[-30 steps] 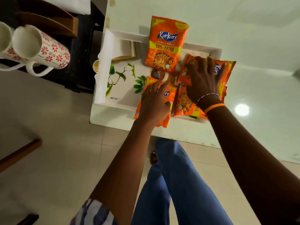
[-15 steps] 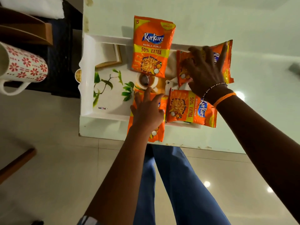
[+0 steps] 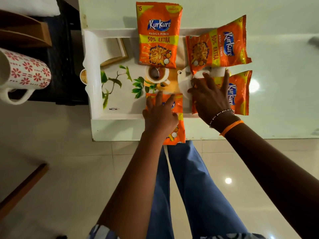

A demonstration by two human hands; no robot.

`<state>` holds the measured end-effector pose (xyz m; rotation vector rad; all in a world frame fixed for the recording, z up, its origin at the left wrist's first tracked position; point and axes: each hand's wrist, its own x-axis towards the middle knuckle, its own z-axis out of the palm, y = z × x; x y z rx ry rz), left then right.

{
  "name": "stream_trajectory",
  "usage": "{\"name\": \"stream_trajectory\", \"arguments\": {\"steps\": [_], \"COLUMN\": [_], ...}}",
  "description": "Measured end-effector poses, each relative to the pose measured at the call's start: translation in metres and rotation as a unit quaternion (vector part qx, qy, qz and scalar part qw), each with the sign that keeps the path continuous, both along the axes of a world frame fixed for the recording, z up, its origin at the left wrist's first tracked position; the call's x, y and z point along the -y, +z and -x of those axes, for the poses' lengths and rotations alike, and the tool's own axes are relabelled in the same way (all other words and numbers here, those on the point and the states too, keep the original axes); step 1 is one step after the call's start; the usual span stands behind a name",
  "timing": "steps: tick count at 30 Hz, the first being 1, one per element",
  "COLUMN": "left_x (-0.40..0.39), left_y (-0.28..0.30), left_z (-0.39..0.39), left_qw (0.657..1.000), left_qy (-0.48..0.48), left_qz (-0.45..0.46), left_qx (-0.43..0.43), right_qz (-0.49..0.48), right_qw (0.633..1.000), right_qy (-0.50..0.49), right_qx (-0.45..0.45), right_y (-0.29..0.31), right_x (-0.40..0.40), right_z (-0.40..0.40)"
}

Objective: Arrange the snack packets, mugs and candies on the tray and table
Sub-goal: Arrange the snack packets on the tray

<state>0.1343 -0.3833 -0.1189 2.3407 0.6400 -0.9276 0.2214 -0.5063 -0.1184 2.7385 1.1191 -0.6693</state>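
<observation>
A white tray point(image 3: 96, 69) printed with green leaves and a teacup-and-teapot picture sits at the near left corner of the pale green desk point(image 3: 279, 100). Four orange Kurkure snack packets lie on and around it. The far packet point(image 3: 158, 35) stands lengthwise across the tray's back rim, its lower end inside the tray. The right-hand far packet point(image 3: 217, 47) lies sideways and slightly tilted over the tray's right end. Just below it, the right-hand near packet point(image 3: 240, 94) also lies sideways, partly under the right hand point(image 3: 210, 99), which presses flat on it with fingers point(image 3: 226, 78) spread, gripping nothing. The near packet point(image 3: 176, 128) straddles the tray's front rim and hangs past the desk edge; the left hand point(image 3: 159, 114) rests flat on it, fingers spread and open. Off the desk to the left, a white mug with red flower pattern point(image 3: 25, 75) lies on its side on a dark surface, well apart from the tray.
</observation>
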Motion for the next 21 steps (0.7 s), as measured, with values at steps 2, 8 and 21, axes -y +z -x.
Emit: {"name": "stream_trajectory", "arguments": {"steps": [2, 8, 21], "left_x": [0.0, -0.004, -0.062], "left_y": [-0.001, 0.003, -0.003], "left_z": [0.003, 0.002, -0.065], "left_qw": [1.0, 1.0, 0.94], "left_qy": [-0.003, 0.016, 0.293], "left_qz": [0.001, 0.014, 0.077], "left_qx": [0.002, 0.008, 0.156], "right_qz": [-0.005, -0.061, -0.213], "right_qw": [1.0, 0.997, 0.931], "right_qy": [-0.014, -0.04, -0.242], "right_qx": [-0.004, -0.026, -0.173], "right_y": [0.001, 0.007, -0.001], "right_x": [0.005, -0.002, -0.081], "right_z": [-0.003, -0.003, -0.033]}}
